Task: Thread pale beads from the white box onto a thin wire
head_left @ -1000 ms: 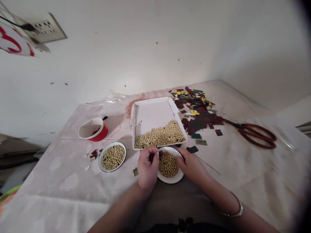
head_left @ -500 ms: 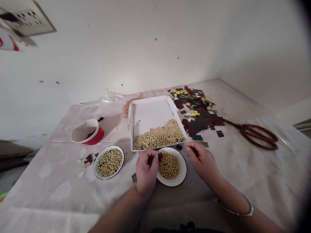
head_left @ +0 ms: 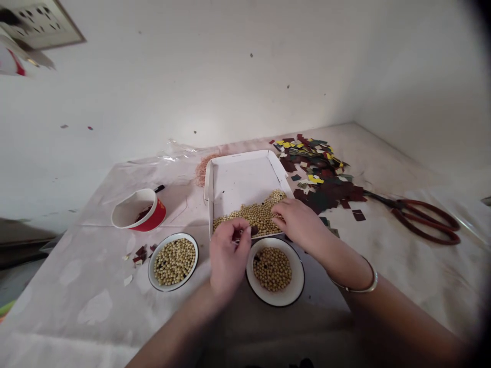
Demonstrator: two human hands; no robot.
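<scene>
A small dark red square (head_left: pixel 253 230) is pinched between the thumb and finger of my left hand (head_left: pixel 230 250), at the front edge of the white box (head_left: pixel 245 179). Pale beads with a few dark ones (head_left: pixel 249 212) fill the front part of that box. My right hand (head_left: pixel 293 217) reaches over the box's front right corner, fingertips closed at the beads; whatever they hold is too small to make out. Just below my hands stands a white dark-rimmed bowl (head_left: pixel 297 286) of beads. A similar bowl (head_left: pixel 152 278) of beads stands left of my left hand.
A red and white paper cup (head_left: pixel 155 217) tilts at the left, near small dark red scraps (head_left: pixel 141 251). Many coloured squares (head_left: pixel 326 197) are heaped right of the box, beside red-handled scissors (head_left: pixel 425 220). Pinkish strands (head_left: pixel 201 171) lie behind the box.
My right hand has moved left and forward, from beside the bowl to the beads in the box. My left hand still pinches the dark red square, now nearer the box. The view has shifted slightly.
</scene>
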